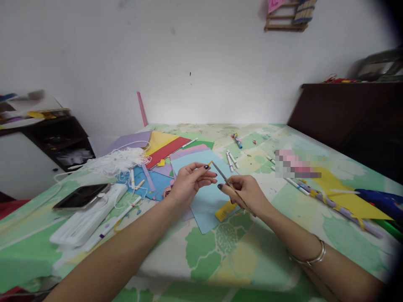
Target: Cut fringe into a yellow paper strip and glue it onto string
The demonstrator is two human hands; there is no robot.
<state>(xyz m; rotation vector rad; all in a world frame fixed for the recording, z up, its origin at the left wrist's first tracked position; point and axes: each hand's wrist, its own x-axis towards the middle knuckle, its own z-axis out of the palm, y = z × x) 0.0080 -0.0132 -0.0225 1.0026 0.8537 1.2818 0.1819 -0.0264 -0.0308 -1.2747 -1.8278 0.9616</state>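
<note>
One small yellow piece (210, 163) is pinched between thumb and finger of the left hand (193, 180). Toward its four o'clock, the right hand (244, 191) has fingers closed around the scissors (221, 173), whose tip is just beside the piece. Below is light-blue paper (203, 207); white markers (229, 161) lie at the right hand's eleven o'clock.

Left hand (190, 181) pinching a small yellow piece (210, 164), right hand (247, 191) holding scissors (220, 172), light-blue paper (204, 214) beneath
</note>
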